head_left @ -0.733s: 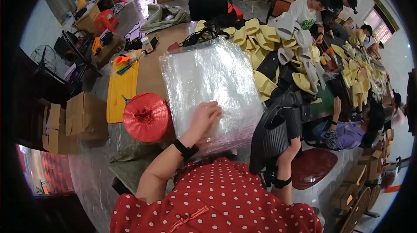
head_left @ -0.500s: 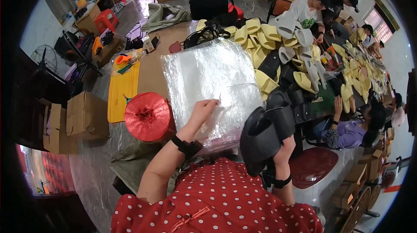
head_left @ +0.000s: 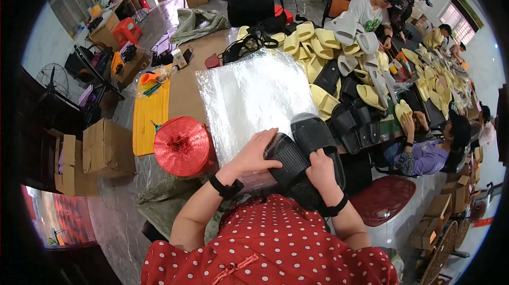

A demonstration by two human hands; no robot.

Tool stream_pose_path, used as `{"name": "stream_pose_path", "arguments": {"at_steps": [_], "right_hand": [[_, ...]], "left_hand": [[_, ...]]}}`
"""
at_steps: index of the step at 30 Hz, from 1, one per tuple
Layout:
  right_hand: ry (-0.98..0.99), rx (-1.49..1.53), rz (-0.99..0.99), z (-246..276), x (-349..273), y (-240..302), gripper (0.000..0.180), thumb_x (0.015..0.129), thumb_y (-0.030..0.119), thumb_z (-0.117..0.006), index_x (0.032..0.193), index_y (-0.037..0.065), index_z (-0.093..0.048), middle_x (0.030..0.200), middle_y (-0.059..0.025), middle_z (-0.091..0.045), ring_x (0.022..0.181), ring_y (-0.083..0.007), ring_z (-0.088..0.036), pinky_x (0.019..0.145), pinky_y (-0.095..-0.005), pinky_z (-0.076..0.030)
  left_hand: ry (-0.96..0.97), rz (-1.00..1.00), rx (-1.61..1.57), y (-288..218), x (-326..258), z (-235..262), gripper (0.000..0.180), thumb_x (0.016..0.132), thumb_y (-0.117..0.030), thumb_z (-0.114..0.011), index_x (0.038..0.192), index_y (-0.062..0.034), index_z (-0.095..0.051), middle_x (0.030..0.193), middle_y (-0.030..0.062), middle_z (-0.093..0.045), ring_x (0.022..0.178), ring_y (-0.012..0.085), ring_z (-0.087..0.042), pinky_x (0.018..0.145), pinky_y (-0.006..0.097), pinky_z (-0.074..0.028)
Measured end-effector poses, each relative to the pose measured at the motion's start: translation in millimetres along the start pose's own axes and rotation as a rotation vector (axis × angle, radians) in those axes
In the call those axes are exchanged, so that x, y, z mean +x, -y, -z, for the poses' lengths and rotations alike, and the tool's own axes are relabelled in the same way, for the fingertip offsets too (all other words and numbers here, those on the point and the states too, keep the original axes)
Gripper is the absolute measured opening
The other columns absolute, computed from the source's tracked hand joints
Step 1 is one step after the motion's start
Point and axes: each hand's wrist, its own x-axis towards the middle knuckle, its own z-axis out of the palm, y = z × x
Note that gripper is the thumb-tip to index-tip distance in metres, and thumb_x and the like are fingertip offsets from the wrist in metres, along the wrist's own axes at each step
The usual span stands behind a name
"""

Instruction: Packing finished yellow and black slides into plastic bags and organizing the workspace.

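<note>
A pair of black slippers (head_left: 290, 161) with ribbed straps is in front of me, side by side over the near right part of the stacked clear plastic bags (head_left: 249, 99). My right hand (head_left: 322, 172) is closed on the right slipper near its strap, fingers curled. At the left slipper's edge, my left hand (head_left: 252, 153) has its thumb on the strap side and its fingers along the outer edge, cupped around it. Beside my left forearm stands a big roll of red plastic twine (head_left: 183, 147).
Yellow and grey slippers (head_left: 323, 46) are heaped at the far right, with more black slippers (head_left: 352, 123) nearer. A yellow stack (head_left: 151, 115) with orange tape (head_left: 148, 78) lies left. Cardboard boxes (head_left: 108, 147) stand on the floor. A co-worker in purple (head_left: 429, 155) handles a yellow slipper.
The black slippers have swung up and left from my right side to in front of me. My left hand has left the plastic bags and come to the left slipper.
</note>
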Motion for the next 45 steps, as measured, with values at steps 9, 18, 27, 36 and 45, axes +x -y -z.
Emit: {"name": "stream_pose_path", "arguments": {"at_steps": [9,18,27,36,45], "right_hand": [[0.085,0.013,0.029,1,5,15,0.018,0.066,-0.002,-0.063,0.080,-0.001,-0.051,0.087,-0.0226,-0.051,0.073,-0.0436,-0.059,0.064,-0.0491,-0.051],[-0.153,0.148,-0.017,-34,68,9,0.021,0.073,0.002,-0.064,0.089,-0.001,-0.051,0.088,-0.0252,-0.053,0.079,-0.0472,-0.059,0.066,-0.0506,-0.049],[-0.113,0.035,-0.169,-65,147,39,0.020,0.075,0.003,-0.063,0.088,-0.003,-0.050,0.092,-0.0255,-0.056,0.082,-0.0448,-0.063,0.071,-0.0507,-0.054],[-0.096,0.233,-0.156,-59,146,74,0.020,0.075,0.001,-0.060,0.091,-0.005,-0.050,0.097,-0.0284,-0.055,0.092,-0.0495,-0.058,0.078,-0.0489,-0.052],[-0.235,0.269,-0.289,-69,187,66,0.041,0.078,0.010,-0.068,0.109,-0.004,-0.046,0.109,-0.0300,-0.049,0.094,-0.0495,-0.058,0.082,-0.0507,-0.049]], "left_hand": [[-0.100,-0.087,0.293,-37,2,-5,0.045,0.095,-0.012,-0.048,0.140,-0.0032,-0.044,0.153,0.0150,-0.034,0.139,0.0387,-0.032,0.114,0.045,-0.028],[-0.022,-0.289,0.281,-62,0,-10,0.048,0.097,-0.016,-0.046,0.144,-0.0068,-0.040,0.153,0.0133,-0.034,0.144,0.0340,-0.025,0.117,0.051,-0.019],[0.104,-0.423,0.058,-69,-8,5,0.048,0.097,-0.013,-0.043,0.144,-0.0039,-0.040,0.151,0.0137,-0.036,0.143,0.0361,-0.025,0.118,0.047,-0.020],[-0.106,-0.316,0.181,-40,-21,22,0.049,0.094,-0.013,-0.045,0.143,-0.0080,-0.043,0.150,0.0138,-0.039,0.144,0.0370,-0.023,0.117,0.049,-0.019],[0.042,-0.369,-0.037,-59,-38,30,0.042,0.098,-0.014,-0.040,0.139,-0.0059,-0.049,0.150,0.0098,-0.041,0.142,0.0366,-0.028,0.117,0.047,-0.021]]}}
